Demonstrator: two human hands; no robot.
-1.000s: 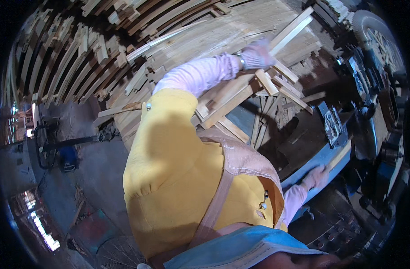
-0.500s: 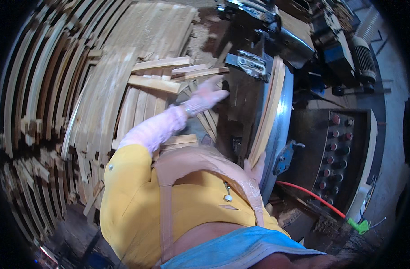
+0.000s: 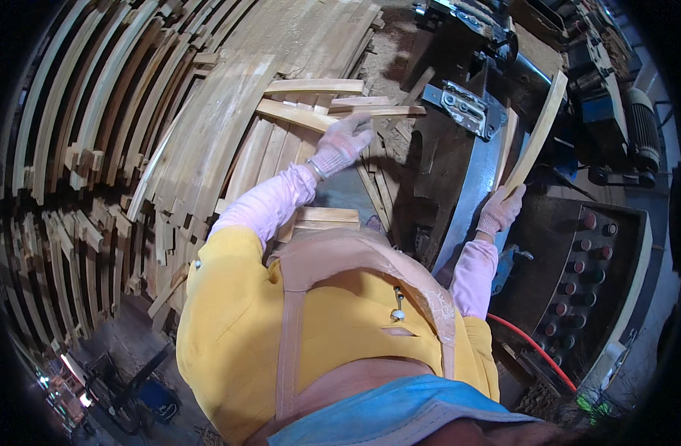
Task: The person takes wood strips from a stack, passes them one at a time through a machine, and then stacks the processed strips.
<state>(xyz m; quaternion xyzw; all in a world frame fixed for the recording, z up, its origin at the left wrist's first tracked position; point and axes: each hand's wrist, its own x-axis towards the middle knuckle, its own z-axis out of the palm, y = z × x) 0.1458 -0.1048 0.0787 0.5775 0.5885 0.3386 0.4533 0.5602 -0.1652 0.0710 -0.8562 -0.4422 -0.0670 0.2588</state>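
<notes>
My right hand [image 3: 501, 209], in a pale knit glove, is closed round the near end of a slightly curved wooden strip [image 3: 537, 137]. The strip slants up and away over the right side of the machine bed. A second wooden strip [image 3: 507, 141] lies beside it along the metal table edge [image 3: 470, 193]. My gloved left hand [image 3: 343, 143] is over the right end of a loose wooden strip [image 3: 292, 114] on the stack. Its fingers are loosely bent and not wrapped round anything I can see. More loose strips [image 3: 377, 113] lie just beyond it.
Stacked boards [image 3: 206, 134] and racks of curved strips [image 3: 95, 97] fill the left. A metal clamp-like fixture [image 3: 467, 110] sits on the machine ahead. On the right stand a button panel [image 3: 578, 275] and a motor [image 3: 641, 126]. A red hose [image 3: 534, 348] runs below it.
My right hand has moved forward and right, swinging one strip away from the other on the machine. My left hand has drawn closer to the loose strip's end, its fingers less spread.
</notes>
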